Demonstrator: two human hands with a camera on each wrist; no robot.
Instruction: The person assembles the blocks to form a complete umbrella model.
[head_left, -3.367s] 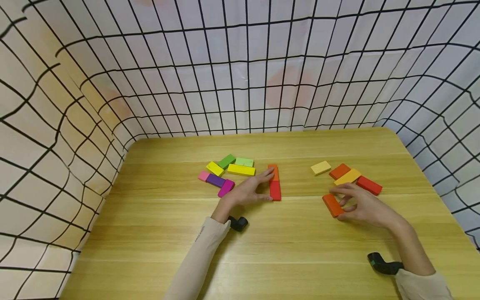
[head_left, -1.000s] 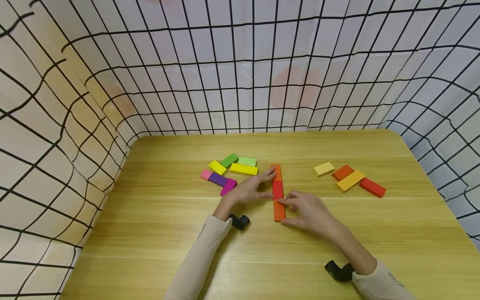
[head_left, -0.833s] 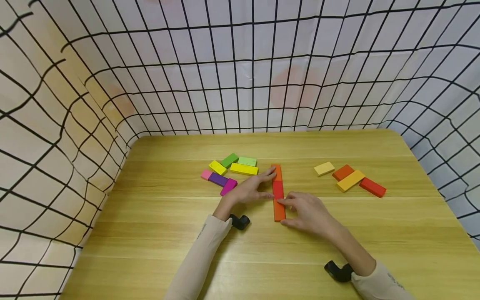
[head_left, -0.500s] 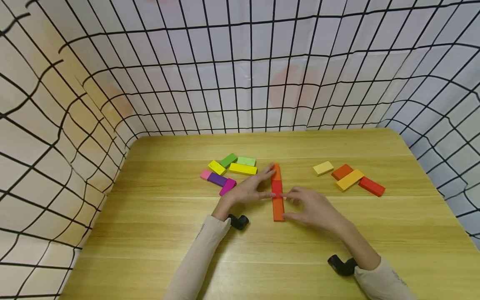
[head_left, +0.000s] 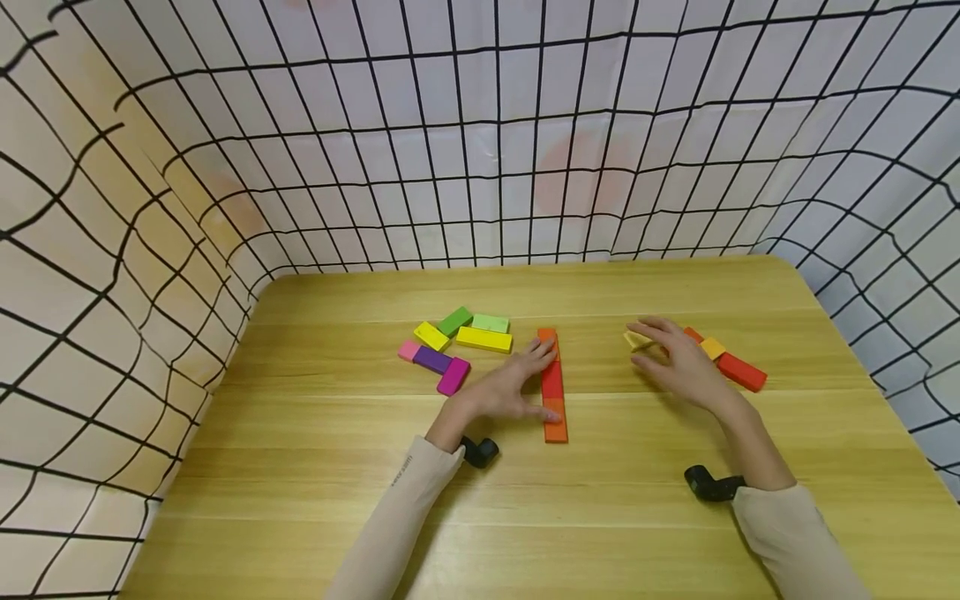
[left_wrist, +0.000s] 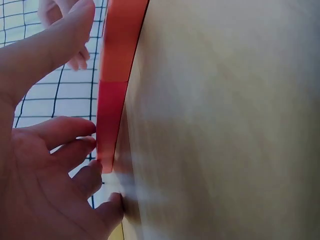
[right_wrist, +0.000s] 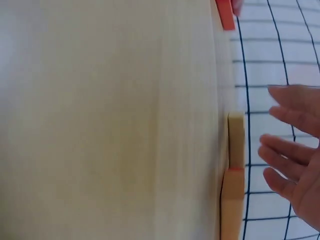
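Three flat blocks stand end to end in a line: a far orange block (head_left: 548,335), a red block (head_left: 552,382) and a near orange block (head_left: 556,432). My left hand (head_left: 498,392) reaches over this line from the left, fingertips at the far part and thumb over the near orange block. In the left wrist view its fingers are bent loosely beside the red block (left_wrist: 110,102). My right hand (head_left: 686,367) hovers at a pale yellow block (head_left: 634,339), partly covering it. The right wrist view shows these fingers (right_wrist: 287,150) loosely extended, apart from the blocks.
Left of the line lie a long yellow block (head_left: 483,339), a purple block (head_left: 432,359), a magenta block (head_left: 453,377) and several others. Beyond my right hand are an amber block (head_left: 712,347) and a red block (head_left: 742,372). Black wire mesh (head_left: 495,175) borders the wooden table (head_left: 600,500).
My right hand carried the near orange block to the line, let go of it, then moved right and away to the pale yellow block. My left thumb shifted nearer, onto the orange block's side.
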